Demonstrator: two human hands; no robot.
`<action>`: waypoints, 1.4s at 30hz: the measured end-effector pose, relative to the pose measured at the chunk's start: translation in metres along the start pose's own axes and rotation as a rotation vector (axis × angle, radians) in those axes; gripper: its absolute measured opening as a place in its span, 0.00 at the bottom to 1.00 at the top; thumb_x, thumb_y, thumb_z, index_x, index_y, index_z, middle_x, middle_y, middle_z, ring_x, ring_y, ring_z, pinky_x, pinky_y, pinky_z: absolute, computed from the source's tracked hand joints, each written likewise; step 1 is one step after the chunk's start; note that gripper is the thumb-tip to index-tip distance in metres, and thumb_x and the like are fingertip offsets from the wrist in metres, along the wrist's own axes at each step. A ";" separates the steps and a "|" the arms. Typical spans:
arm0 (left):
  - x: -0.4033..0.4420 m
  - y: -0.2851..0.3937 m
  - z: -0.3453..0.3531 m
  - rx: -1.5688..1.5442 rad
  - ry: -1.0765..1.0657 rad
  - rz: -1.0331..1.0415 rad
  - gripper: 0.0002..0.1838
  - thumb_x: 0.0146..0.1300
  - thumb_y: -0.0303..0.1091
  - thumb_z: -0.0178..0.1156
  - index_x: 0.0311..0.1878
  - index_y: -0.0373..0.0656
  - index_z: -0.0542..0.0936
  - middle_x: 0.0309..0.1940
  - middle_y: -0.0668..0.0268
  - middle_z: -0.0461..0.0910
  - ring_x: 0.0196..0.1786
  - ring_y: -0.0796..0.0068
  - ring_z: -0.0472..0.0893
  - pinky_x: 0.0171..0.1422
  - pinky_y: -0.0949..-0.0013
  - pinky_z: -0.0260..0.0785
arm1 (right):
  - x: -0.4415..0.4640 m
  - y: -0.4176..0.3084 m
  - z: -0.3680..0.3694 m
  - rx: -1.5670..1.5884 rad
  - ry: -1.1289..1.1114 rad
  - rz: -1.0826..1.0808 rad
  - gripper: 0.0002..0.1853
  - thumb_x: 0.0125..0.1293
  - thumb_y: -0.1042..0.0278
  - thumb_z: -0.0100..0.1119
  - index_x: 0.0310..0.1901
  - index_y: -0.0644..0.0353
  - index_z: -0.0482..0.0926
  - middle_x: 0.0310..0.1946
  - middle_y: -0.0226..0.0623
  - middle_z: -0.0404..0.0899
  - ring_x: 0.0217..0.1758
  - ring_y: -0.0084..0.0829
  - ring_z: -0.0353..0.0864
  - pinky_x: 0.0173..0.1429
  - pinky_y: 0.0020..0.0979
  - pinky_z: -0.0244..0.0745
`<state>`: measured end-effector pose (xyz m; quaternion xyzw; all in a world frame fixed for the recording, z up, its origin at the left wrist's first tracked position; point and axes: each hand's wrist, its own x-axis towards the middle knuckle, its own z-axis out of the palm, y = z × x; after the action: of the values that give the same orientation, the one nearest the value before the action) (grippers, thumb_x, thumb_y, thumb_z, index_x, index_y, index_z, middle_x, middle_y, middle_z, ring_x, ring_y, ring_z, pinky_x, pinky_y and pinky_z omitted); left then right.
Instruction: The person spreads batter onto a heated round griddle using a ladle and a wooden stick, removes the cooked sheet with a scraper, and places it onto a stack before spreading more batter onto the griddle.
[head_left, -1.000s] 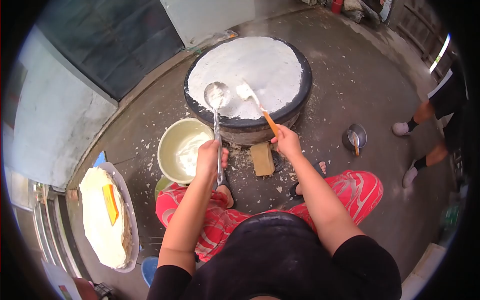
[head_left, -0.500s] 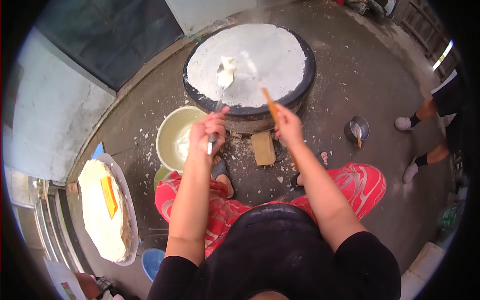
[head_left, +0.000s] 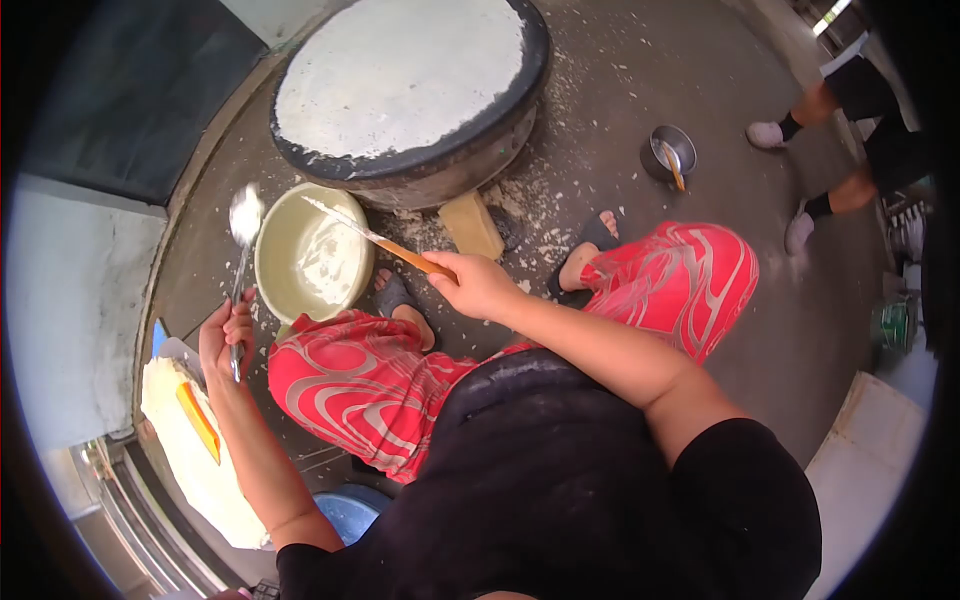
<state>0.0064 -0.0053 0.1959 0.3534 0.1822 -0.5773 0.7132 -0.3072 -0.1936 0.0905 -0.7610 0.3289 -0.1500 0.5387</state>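
Note:
My left hand [head_left: 228, 335] is closed around the handle of a long metal spoon [head_left: 241, 262], its bowl coated white and raised left of the pale basin. My right hand [head_left: 475, 285] grips a spatula [head_left: 405, 254] by its wooden handle. The narrow blade, smeared white, reaches over the basin [head_left: 268, 240], where white batter [head_left: 328, 262] clings to the bottom and sides. Ahead is a round black griddle [head_left: 535, 60], its top covered by a thin white layer [head_left: 400, 75]. To my left lies a pale stack of thin sheets [head_left: 190, 465] with an orange strip [head_left: 199, 422] on top.
A yellowish block [head_left: 471, 226] lies on the floor by the griddle's base, among scattered white flakes. Further right stands a metal pot [head_left: 655, 160] with a wooden-handled tool inside. Another person's legs [head_left: 825, 200] are at far right. A blue basin [head_left: 345, 515] sits behind my left arm.
Both hands have come back from the griddle: the left with the spoon out to the left, the right with the spatula over the basin. The white dollop above the griddle is gone. My view has shifted.

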 end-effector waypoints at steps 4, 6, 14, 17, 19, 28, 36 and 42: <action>0.055 0.023 -0.084 -0.051 0.161 -0.086 0.19 0.67 0.31 0.40 0.52 0.22 0.60 0.29 0.59 0.68 0.21 0.80 0.65 0.21 0.80 0.62 | -0.019 0.001 -0.001 0.035 -0.004 -0.013 0.19 0.60 0.65 0.53 0.54 0.56 0.71 0.33 0.42 0.79 0.33 0.34 0.79 0.39 0.29 0.70; 0.081 0.010 -0.112 0.034 0.213 0.016 0.18 0.66 0.30 0.41 0.51 0.21 0.60 0.33 0.55 0.70 0.24 0.76 0.69 0.25 0.78 0.66 | -0.023 0.000 0.000 0.057 -0.049 -0.060 0.20 0.60 0.70 0.52 0.56 0.55 0.69 0.35 0.43 0.78 0.34 0.33 0.78 0.39 0.29 0.70; 0.033 -0.015 -0.028 1.192 0.578 0.627 0.29 0.56 0.37 0.58 0.59 0.35 0.65 0.55 0.56 0.68 0.62 0.67 0.62 0.62 0.57 0.54 | -0.009 -0.028 0.002 0.530 -0.126 -0.172 0.25 0.58 0.79 0.50 0.59 0.59 0.64 0.47 0.40 0.74 0.49 0.24 0.72 0.53 0.28 0.65; -0.004 -0.076 0.050 0.940 -0.009 0.831 0.34 0.60 0.48 0.55 0.63 0.36 0.59 0.60 0.57 0.64 0.63 0.67 0.63 0.65 0.62 0.53 | 0.009 -0.064 -0.010 0.751 -0.154 -0.333 0.32 0.57 0.79 0.52 0.65 0.60 0.55 0.46 0.35 0.74 0.51 0.22 0.69 0.58 0.29 0.62; -0.014 -0.122 0.068 1.052 -0.296 0.624 0.40 0.56 0.49 0.60 0.65 0.35 0.56 0.61 0.57 0.62 0.62 0.66 0.63 0.63 0.64 0.58 | 0.014 -0.094 -0.024 0.707 -0.203 -0.359 0.36 0.57 0.77 0.54 0.66 0.62 0.48 0.46 0.34 0.74 0.51 0.22 0.69 0.59 0.29 0.62; 0.016 -0.203 0.098 0.564 -0.576 0.161 0.14 0.64 0.39 0.52 0.47 0.40 0.70 0.16 0.72 0.65 0.17 0.80 0.65 0.21 0.77 0.62 | -0.012 -0.091 -0.072 0.437 -0.077 -0.327 0.34 0.62 0.72 0.53 0.67 0.55 0.48 0.50 0.37 0.74 0.40 0.18 0.71 0.46 0.20 0.69; 0.012 -0.183 0.111 0.229 -0.457 0.265 0.15 0.66 0.38 0.48 0.53 0.43 0.67 0.17 0.77 0.56 0.19 0.86 0.56 0.18 0.83 0.50 | -0.027 0.032 -0.119 -0.300 0.104 -0.025 0.16 0.59 0.60 0.55 0.47 0.57 0.76 0.41 0.39 0.79 0.42 0.36 0.79 0.45 0.34 0.72; 0.013 -0.170 0.104 0.051 -0.450 0.189 0.12 0.67 0.33 0.45 0.51 0.42 0.66 0.17 0.75 0.54 0.18 0.84 0.53 0.18 0.83 0.48 | -0.030 0.078 -0.141 -0.690 -0.025 0.312 0.18 0.56 0.54 0.53 0.47 0.50 0.77 0.43 0.37 0.78 0.48 0.40 0.76 0.51 0.38 0.71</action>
<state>-0.1674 -0.1023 0.2084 0.2493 -0.0301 -0.5765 0.7775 -0.4380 -0.2909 0.0756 -0.8402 0.4656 0.0628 0.2709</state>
